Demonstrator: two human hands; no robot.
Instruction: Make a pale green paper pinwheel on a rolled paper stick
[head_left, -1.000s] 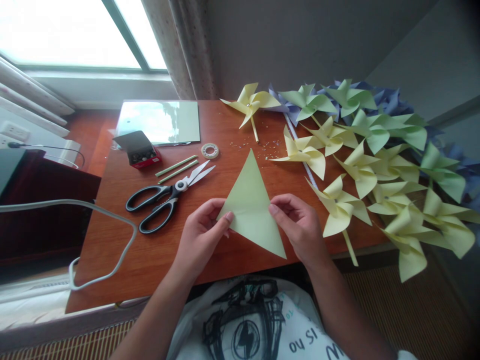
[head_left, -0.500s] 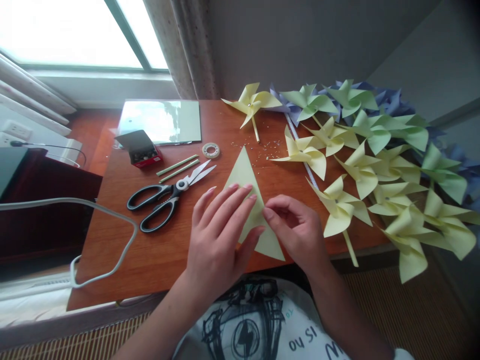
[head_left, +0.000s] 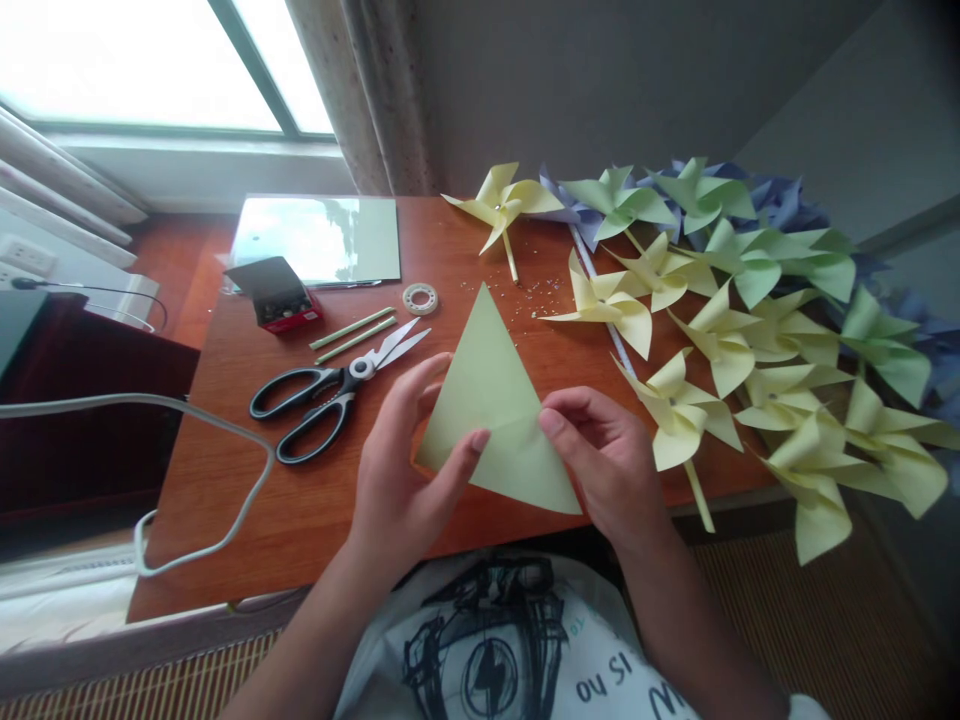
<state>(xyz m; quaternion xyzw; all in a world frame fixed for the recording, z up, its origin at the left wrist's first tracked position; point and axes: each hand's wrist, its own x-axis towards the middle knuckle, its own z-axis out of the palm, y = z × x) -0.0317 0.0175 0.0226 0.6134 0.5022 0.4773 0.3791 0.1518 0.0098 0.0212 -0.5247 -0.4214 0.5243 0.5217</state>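
A pale green sheet of paper, folded into a triangle, is held between my hands with its point away from me. A faint crease crosses its lower half. My right hand pinches the right edge between thumb and fingers. On the other side, my left hand grips the paper, thumb on top and fingers partly hidden behind the left edge. Black-handled scissors lie with blades apart to the left of my left hand. Beyond them are two pale green paper sticks and a roll of tape.
Many finished paper pinwheels, yellow, green and purple, crowd the right side of the wooden table. A small red box stands open near a clear-covered pack. A white cable loops over the left edge.
My left hand has gone from lying flat on the paper to gripping its left side. The folded paper now shows wider and looks lifted. My right hand keeps its pinch.
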